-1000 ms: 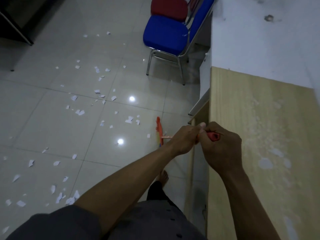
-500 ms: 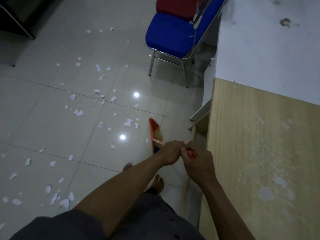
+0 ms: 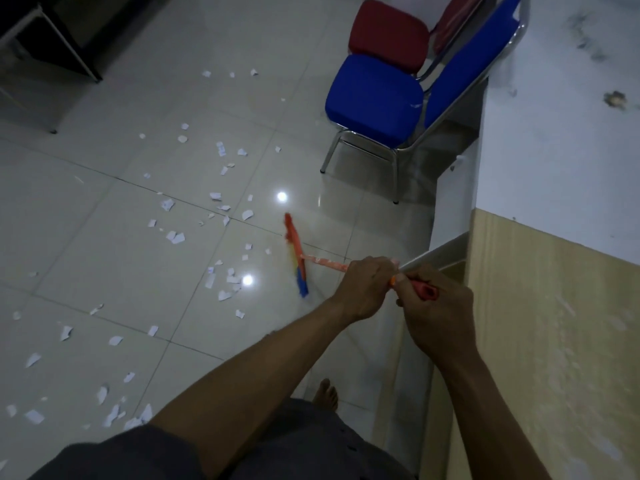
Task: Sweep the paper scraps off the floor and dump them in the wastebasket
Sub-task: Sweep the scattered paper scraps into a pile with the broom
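- The left hand [image 3: 367, 285] has its fingers curled round the shaft of the orange plastic broom handle [image 3: 325, 263]. The right hand [image 3: 436, 320] wraps the red end-grip just behind it.
- The broom's orange, yellow and blue bristle head [image 3: 296, 258] is on the glossy pale tiled floor [image 3: 104, 237], on the near side of the blue padded chair with chrome legs [image 3: 374, 98]. It is blurred.
- The white torn paper scraps [image 3: 224, 295] lie scattered to the near left of that chair. The closest cluster is just beside the head, on the side away from the chair.
- A fast stroke would probably lift these light scraps and scatter them wider on the slick tile.
- A stroke angled towards the chair could drive pieces under its legs, where the head reaches poorly.
- The light wood-grain panel [image 3: 554, 323], near right of the chair, stands close to the right hand. A wide backswing could knock the grip against it.
- The wastebasket is not in view, so piling towards the wrong side risks extra carrying and spills.
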